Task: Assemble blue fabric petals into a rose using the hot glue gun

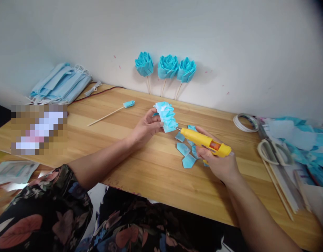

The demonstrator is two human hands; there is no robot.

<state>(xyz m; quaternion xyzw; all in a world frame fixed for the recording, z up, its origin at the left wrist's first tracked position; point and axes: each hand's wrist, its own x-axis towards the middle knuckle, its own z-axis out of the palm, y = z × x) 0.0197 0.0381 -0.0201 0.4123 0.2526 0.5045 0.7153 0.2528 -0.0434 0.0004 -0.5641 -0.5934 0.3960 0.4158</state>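
Pinched in my left hand [148,126] is a strip of overlapping folded blue petals [166,117], held up above the table. My right hand [219,161] grips a yellow hot glue gun [203,140], its metal nozzle pointing left at the strip's lower right corner. Whether the tip touches the strip I cannot tell. Beneath the gun lie several loose folded blue petals [182,149], some partly hidden by it and by my right hand. Left of my left hand, a thin wooden stick with a small blue bud [129,104] lies on the wooden table [140,175].
Three blue flowers on sticks [168,67] lean against the wall behind. At the back left is a stack of blue face masks [60,84]. To the right are a tape roll [245,123], white-handled scissors [275,152], wooden sticks [278,190] and blue and white scraps [305,136].
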